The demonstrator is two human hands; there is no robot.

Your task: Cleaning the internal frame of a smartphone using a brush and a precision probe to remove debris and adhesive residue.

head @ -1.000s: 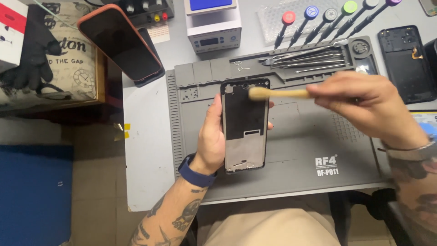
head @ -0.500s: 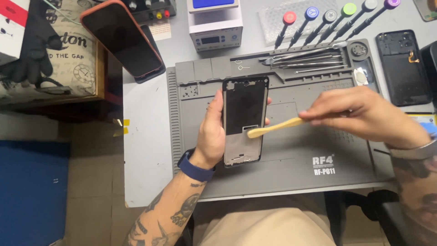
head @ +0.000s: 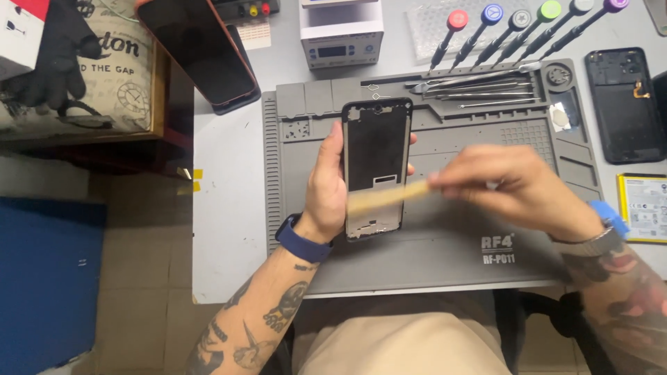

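My left hand (head: 325, 186) grips a bare black phone frame (head: 375, 149) by its long edges and holds it upright above the grey work mat (head: 458, 236). My right hand (head: 511, 189) pinches the handle of a tan wooden brush (head: 385, 196). The brush head is blurred and lies across the lower part of the frame. A dark blue band sits on my left wrist, a metal one on the right.
Several screwdrivers with coloured caps (head: 514, 28) and metal tweezers (head: 479, 89) lie along the mat's top. A black phone back (head: 622, 104) and a yellow battery (head: 643, 207) rest at the right. An orange-cased phone (head: 201, 52) and a white machine (head: 340, 31) stand at the back.
The brush has swept from the top of the frame down to its lower part, and its head has moved left. My right hand followed it down and left.
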